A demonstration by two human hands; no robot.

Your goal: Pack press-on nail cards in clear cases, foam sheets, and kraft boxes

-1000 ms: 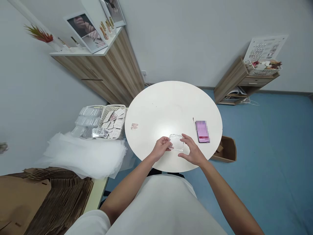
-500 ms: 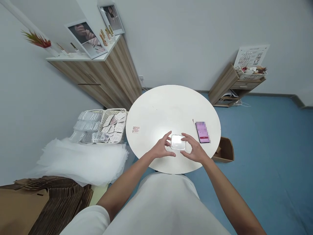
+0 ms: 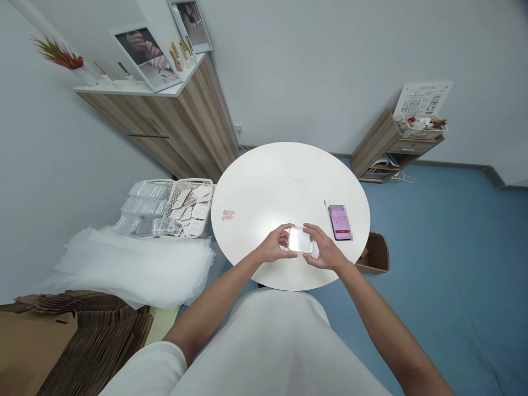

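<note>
A small clear plastic box [image 3: 300, 240] with rounded corners is between my hands, over the near part of the round white table [image 3: 289, 170]. My left hand [image 3: 277, 243] grips its left end, thumb at the near edge and fingers at the far edge. My right hand [image 3: 323, 247] holds the right end the same way. Glare on the box hides whatever is inside it. To the right lies a phone [image 3: 340, 223] with a pink-purple screen. On the table's left side is a small sheet of pinkish pieces [image 3: 228, 215].
Left of the table stand a basket of printed cards [image 3: 192, 209] and a pile of clear plastic boxes [image 3: 144, 206]. Nearer are white foam sheets [image 3: 132, 267] and folded cardboard [image 3: 94, 341]. An open carton [image 3: 374, 254] sits on the floor at right.
My left hand has closed in on the box, its thumb and fingers now at the edges. My right hand's grip has shifted slightly left along the far edge. The view has tilted a little.
</note>
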